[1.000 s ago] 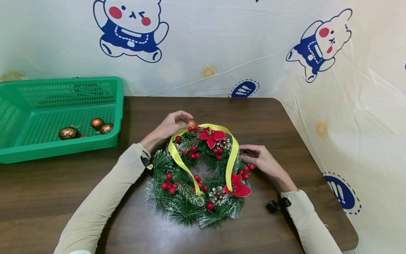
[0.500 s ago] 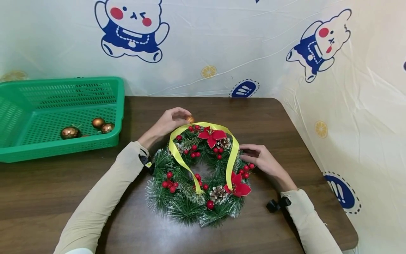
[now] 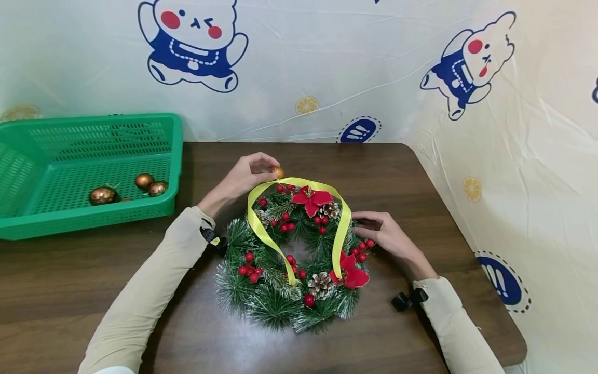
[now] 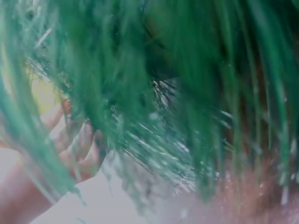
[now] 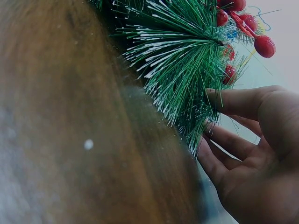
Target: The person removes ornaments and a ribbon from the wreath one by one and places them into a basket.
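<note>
A green Christmas wreath [image 3: 273, 307] lies on the table, dressed with red berries, red poinsettias [image 3: 312, 201] and pine cones [image 3: 320, 284]. Draped over it is a yellow ribbon [image 3: 344, 228], looped at the far side with both ends hanging toward the near side. My left hand [image 3: 247, 174], just beyond the wreath's far left edge, pinches a small orange-gold glitter bauble [image 3: 277, 172] near the top of the ribbon. Pine needles hide most of that hand in the left wrist view. At the right edge, my right hand [image 5: 252, 135] holds the wreath's needles between thumb and fingers.
At the left stands a green plastic basket [image 3: 176, 156] with several copper-coloured baubles [image 3: 103, 196] inside. The brown table [image 3: 383, 337] ends at a rounded right edge, and a printed cloth [image 3: 280, 52] hangs behind it.
My left hand has drawn slightly away and to the left with the bauble, a little off the ribbon's loop. The right hand and the wreath stay about where they were.
</note>
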Motion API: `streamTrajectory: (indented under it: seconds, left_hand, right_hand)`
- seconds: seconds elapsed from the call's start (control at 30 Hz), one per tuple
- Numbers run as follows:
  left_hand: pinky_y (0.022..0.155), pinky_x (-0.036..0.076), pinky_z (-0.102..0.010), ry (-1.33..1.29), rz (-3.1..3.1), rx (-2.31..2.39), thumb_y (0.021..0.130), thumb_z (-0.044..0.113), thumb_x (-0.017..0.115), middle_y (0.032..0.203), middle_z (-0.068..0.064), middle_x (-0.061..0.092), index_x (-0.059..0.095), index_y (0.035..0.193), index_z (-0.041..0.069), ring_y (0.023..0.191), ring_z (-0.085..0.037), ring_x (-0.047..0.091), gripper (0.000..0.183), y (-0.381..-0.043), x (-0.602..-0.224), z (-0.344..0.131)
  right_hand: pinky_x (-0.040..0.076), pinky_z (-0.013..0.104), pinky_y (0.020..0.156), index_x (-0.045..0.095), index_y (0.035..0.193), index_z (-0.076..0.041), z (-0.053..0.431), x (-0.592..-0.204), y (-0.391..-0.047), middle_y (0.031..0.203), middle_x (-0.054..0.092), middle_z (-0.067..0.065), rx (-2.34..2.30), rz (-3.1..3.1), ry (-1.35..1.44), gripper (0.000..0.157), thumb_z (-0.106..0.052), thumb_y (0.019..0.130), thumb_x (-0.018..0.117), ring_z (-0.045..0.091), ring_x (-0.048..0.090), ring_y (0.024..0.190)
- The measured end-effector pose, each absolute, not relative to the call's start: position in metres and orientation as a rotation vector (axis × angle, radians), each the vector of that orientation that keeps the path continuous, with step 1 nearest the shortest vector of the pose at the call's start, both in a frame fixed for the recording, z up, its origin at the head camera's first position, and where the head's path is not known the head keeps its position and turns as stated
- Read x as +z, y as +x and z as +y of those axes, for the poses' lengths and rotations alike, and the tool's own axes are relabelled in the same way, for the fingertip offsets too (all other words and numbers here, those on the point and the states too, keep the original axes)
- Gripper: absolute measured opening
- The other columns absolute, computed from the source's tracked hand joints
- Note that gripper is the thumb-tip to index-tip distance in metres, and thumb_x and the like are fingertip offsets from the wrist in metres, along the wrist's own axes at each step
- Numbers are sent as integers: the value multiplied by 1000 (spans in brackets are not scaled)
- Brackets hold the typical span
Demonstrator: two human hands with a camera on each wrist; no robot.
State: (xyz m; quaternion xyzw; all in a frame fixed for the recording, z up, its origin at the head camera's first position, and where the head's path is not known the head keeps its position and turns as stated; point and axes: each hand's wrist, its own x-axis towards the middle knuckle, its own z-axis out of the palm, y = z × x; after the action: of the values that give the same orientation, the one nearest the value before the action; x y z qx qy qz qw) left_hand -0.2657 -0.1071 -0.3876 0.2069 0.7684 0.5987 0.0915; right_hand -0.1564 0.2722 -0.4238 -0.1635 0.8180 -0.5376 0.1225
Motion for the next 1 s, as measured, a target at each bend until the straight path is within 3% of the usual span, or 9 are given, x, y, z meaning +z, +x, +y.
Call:
streamTrajectory:
  seconds: [1.0]
  left_hand:
    - [82, 54, -25, 731, 2355, 1750, 94, 18, 71, 117, -14, 66, 63, 119, 3, 104, -22, 66, 30, -258, -376, -105]
  right_hand:
    - [52, 27, 95, 69, 126, -13, 273, -424, -157, 125, 67, 8, -1582, 2377, -470, 33, -12, 93, 71, 21, 65, 116]
